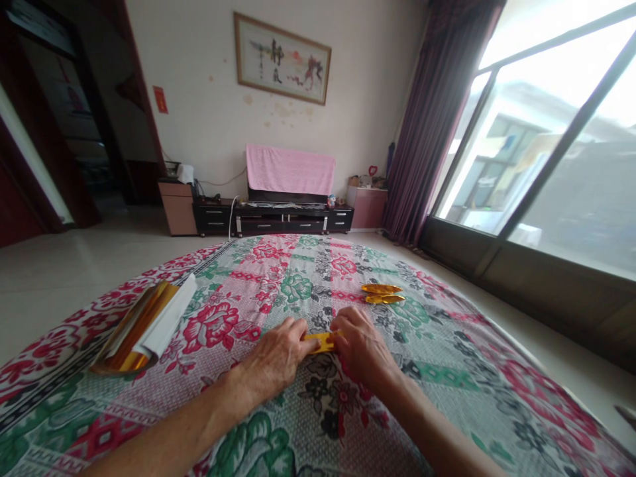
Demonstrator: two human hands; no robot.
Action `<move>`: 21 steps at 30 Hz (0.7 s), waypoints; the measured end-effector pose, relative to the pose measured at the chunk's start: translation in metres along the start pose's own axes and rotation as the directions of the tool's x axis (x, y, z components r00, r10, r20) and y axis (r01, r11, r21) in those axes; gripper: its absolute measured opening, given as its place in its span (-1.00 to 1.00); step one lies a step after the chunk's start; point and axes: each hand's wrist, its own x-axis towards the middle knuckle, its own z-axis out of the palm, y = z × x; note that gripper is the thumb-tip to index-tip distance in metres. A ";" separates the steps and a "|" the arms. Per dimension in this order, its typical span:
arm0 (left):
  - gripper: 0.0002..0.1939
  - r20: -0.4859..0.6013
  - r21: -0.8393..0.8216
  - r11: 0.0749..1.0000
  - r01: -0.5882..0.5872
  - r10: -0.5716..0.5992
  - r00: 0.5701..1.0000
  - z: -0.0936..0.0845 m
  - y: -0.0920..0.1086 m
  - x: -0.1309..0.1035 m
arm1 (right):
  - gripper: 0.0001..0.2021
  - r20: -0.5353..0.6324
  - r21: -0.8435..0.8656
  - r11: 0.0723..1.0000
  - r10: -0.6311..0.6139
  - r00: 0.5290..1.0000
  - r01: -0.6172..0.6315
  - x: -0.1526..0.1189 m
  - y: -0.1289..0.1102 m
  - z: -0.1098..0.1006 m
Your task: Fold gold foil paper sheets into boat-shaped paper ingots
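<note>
A small strip of folded gold paper (320,342) is held between my two hands, just above or on the flowered cloth. My left hand (279,352) grips its left end, with the thumb along the strip and the fingers curled. Closed around the right end is my right hand (362,346), its fingers bent over the paper and partly hiding it. Beyond the right hand lie two folded gold paper pieces (381,289), long, pointed at the ends and side by side. To the left rests a loosely curled stack of gold and white paper sheets (144,331).
A patterned cloth (308,265) in red, green and grey covers the round table. Past it stands a low black TV cabinet (283,222) with a pink cloth (291,169) over the screen. A purple curtain (422,126) and large window are on the right.
</note>
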 end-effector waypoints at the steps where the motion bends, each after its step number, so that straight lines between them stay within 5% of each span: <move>1: -0.67 0.006 0.006 1.000 0.002 -0.003 1.000 0.000 0.000 0.000 | -0.85 0.032 -0.002 0.999 -0.038 0.999 0.038 0.000 0.000 0.000; 8: -0.62 0.006 -0.012 1.000 -0.025 0.025 1.000 -0.003 0.000 -0.001 | -0.76 0.082 0.111 0.991 -0.088 0.993 0.078 -0.001 0.005 0.005; 15: -0.60 0.010 -0.012 0.999 -0.036 0.036 0.999 -0.006 0.001 -0.003 | -0.81 -0.027 0.169 0.981 0.106 0.994 -0.100 -0.003 -0.003 0.013; 21: -0.59 0.006 -0.042 0.999 -0.018 0.018 1.000 -0.007 0.000 -0.004 | -0.90 -0.048 0.153 0.979 0.142 0.989 -0.133 -0.006 -0.010 0.014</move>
